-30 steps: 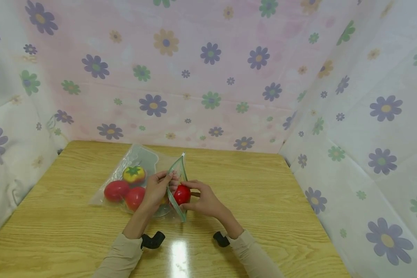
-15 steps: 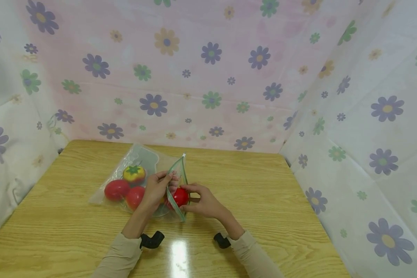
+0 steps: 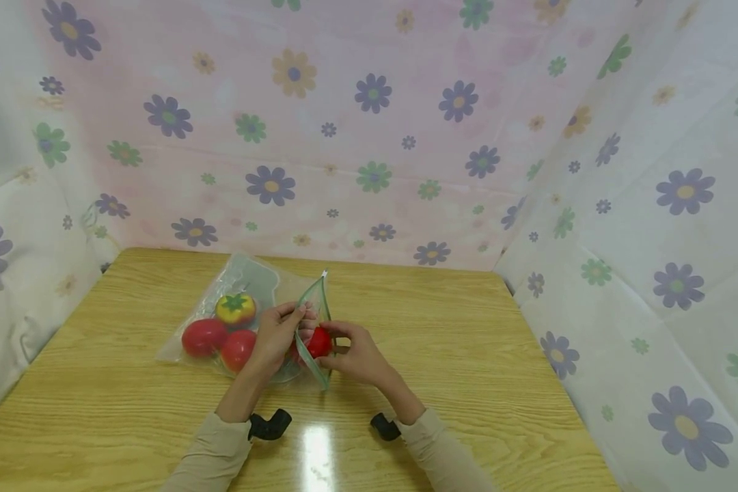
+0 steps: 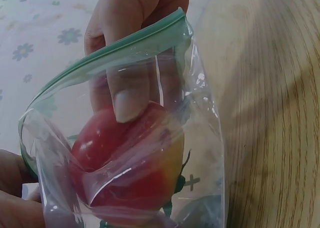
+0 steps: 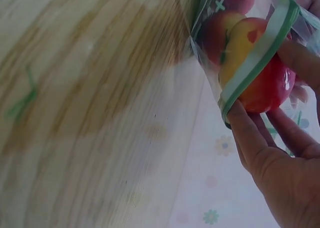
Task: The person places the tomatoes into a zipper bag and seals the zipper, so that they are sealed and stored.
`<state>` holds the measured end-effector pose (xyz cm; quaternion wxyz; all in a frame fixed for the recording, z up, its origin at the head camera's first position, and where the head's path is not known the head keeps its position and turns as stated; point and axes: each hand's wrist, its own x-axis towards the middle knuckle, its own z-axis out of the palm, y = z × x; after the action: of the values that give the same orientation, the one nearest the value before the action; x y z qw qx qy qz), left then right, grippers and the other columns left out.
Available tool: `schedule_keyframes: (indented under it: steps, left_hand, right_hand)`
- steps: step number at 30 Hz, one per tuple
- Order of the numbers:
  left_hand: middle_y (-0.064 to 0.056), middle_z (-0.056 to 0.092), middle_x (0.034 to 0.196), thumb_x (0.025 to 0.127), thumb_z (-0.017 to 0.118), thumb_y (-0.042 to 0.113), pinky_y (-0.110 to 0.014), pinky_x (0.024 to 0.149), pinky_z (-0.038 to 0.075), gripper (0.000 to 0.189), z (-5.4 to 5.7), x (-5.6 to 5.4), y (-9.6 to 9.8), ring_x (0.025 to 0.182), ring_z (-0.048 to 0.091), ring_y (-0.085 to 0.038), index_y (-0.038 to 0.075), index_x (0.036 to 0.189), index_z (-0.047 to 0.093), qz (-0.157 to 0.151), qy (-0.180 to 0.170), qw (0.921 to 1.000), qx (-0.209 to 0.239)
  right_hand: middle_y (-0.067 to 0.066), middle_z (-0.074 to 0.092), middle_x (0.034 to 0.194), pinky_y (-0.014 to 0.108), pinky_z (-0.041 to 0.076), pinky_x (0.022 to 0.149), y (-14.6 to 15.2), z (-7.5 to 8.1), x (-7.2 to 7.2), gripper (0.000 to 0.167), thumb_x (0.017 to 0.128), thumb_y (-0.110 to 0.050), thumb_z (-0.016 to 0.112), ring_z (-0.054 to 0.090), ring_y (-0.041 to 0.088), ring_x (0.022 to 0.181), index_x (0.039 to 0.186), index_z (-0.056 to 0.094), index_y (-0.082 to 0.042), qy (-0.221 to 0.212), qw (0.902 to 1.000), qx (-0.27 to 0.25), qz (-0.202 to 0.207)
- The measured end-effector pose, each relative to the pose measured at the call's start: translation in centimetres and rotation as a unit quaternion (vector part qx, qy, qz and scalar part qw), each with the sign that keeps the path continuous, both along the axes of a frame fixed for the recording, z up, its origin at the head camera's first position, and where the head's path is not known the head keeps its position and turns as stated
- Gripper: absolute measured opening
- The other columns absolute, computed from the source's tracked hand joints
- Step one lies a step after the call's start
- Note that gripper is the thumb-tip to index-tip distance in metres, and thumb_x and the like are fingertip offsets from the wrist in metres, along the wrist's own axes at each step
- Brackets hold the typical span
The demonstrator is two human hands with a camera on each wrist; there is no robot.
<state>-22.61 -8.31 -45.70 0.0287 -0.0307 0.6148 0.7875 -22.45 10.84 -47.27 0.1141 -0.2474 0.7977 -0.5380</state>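
Observation:
A clear zip bag (image 3: 308,358) with a green-edged mouth lies on the table, its mouth raised and spread. My left hand (image 3: 273,338) grips the near side of that mouth. In the mouth, my right hand (image 3: 361,357) holds a round red-and-yellow fruit (image 3: 320,344). The left wrist view shows the right thumb (image 4: 129,100) pressed on the fruit through the mouth, most of the fruit behind the plastic. Inside the bag are two red fruits (image 3: 204,337) and a yellow-and-red one (image 3: 236,309) with a green star-shaped top. In the right wrist view more fruit (image 5: 215,35) shows behind the held one.
The wooden table (image 3: 455,342) stands against flowered cloth walls (image 3: 344,157) at the back and sides. A black fitting (image 3: 270,425) sits at the left cuff and another black fitting (image 3: 385,427) at the right cuff.
The red-and-yellow fruit has moved slightly left and deeper into the bag's mouth, with my right hand following it. My left hand keeps its grip in nearly the same place.

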Motion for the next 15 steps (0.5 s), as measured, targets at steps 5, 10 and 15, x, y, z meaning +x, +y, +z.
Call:
schedule_keyframes:
  steps: [5, 10, 15]
  left_hand:
    - [0.002, 0.071, 0.08, 0.107, 0.053, 0.012, -0.021, 0.07, 0.061, 0.029, 0.1, -0.02, 0.0, 0.07, 0.068, -0.008, -0.013, 0.12, 0.062, 0.002, 0.003, 1.0, -0.003]
    - [0.002, 0.072, 0.083, 0.107, 0.053, 0.012, -0.019, 0.071, 0.06, 0.031, 0.23, 0.0, -0.13, 0.071, 0.069, -0.006, -0.013, 0.125, 0.06, 0.001, 0.0, 1.0, 0.002]
    - [0.002, 0.072, 0.084, 0.107, 0.053, 0.011, -0.019, 0.071, 0.06, 0.032, 0.25, 0.02, -0.16, 0.071, 0.069, -0.005, -0.013, 0.128, 0.06, 0.002, 0.002, 1.0, 0.005]
  right_hand:
    - [0.017, 0.058, 0.141, 0.038, 0.059, 0.094, -0.49, 0.04, -0.07, 0.062, 0.085, 0.001, 0.08, 0.06, 0.034, 0.124, 0.142, 0.054, 0.002, 0.01, 0.9997, -0.009, -0.019]
    - [0.022, 0.057, 0.14, 0.047, 0.057, 0.095, -0.64, 0.31, -0.05, 0.06, 0.086, 0.005, 0.077, 0.059, 0.039, 0.124, 0.141, 0.053, 0.006, 0.009, 0.9997, -0.02, -0.006]
    - [0.019, 0.057, 0.141, 0.035, 0.058, 0.095, -0.33, -0.26, -0.29, 0.056, 0.089, 0.005, 0.073, 0.057, 0.035, 0.127, 0.141, 0.054, 0.003, 0.006, 0.9995, -0.019, 0.024]
